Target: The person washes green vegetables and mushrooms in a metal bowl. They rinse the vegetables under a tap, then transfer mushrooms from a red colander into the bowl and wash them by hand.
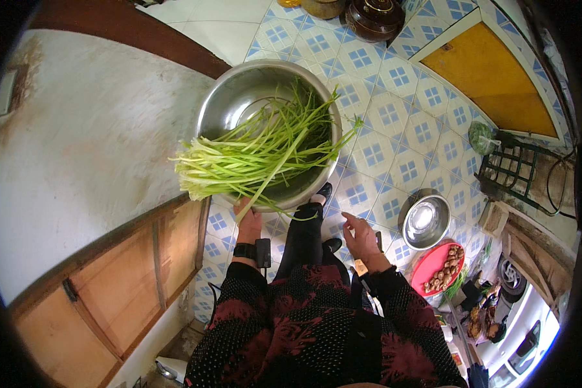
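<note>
A large stainless steel basin (223, 102) is held out in front of me, tilted a little. A bundle of long green leafy stalks, like celery (252, 160), lies across it, pale root ends over the left rim and leafy tips over the right. My left hand (248, 223) grips the near rim of the basin, its fingers partly hidden by the rim and stalks. My right hand (363, 237) is held apart from the basin, fingers spread and nothing in it.
On the tiled floor at right stand a smaller metal basin (427, 222) and a red tray (429, 269) with brown mushrooms (450, 266). A green metal rack (514, 162) is beyond them. Brown jars (374, 19) stand at the top. A wooden door (121, 276) is at left. Another person (490, 317) is at lower right.
</note>
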A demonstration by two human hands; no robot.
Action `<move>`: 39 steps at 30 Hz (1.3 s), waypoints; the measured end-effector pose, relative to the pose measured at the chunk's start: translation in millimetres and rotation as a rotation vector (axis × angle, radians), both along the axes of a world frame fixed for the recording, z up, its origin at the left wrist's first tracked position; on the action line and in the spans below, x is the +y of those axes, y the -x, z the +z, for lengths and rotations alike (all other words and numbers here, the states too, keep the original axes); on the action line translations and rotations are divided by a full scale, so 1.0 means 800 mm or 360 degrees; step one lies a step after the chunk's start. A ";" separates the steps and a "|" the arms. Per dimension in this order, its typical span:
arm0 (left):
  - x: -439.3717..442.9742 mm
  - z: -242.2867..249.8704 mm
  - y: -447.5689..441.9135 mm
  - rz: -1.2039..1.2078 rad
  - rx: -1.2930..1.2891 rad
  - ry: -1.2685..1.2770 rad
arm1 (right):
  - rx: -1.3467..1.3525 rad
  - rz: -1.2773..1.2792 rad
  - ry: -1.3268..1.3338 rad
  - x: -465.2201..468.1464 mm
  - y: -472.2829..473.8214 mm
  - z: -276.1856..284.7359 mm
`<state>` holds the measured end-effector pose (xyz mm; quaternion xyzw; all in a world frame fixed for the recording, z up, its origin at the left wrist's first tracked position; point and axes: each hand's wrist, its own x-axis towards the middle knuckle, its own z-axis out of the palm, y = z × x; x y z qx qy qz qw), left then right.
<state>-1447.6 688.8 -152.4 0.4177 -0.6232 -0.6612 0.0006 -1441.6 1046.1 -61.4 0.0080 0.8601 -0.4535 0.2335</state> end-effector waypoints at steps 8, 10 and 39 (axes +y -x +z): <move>-0.005 0.026 0.018 0.0398 0.0098 -0.0632 | -0.1036 -0.0695 0.0841 -0.023 0.120 -0.160; -0.006 0.035 0.018 0.0577 -0.0133 -0.0532 | -0.1238 -0.0728 0.1184 -0.029 0.153 -0.196; -0.130 0.031 0.045 0.0590 -0.0154 -0.0308 | -0.0524 -0.0541 0.1259 -0.299 0.211 -0.346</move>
